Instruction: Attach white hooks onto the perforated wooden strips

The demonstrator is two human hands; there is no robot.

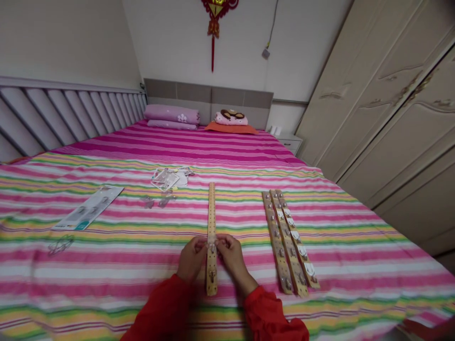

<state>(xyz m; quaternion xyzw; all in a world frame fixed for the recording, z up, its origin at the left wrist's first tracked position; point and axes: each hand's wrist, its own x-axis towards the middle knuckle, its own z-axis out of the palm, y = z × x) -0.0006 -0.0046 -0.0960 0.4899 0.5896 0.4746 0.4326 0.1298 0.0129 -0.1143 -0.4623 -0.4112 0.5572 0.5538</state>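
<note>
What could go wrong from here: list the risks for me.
The wooden strip lies on a soft cloth, so it might shift under the left hand and right hand. The small clear pieces could get lost among the stripes. The right sleeve might nudge the three strips nearby.

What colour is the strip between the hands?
The strip is yellowish tan with dark dots; the head view shows it best.

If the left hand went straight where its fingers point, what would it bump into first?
The strip, or the small hook on it: the left hand has its fingertips right there, maybe already touching; depth is hard to judge.
</note>
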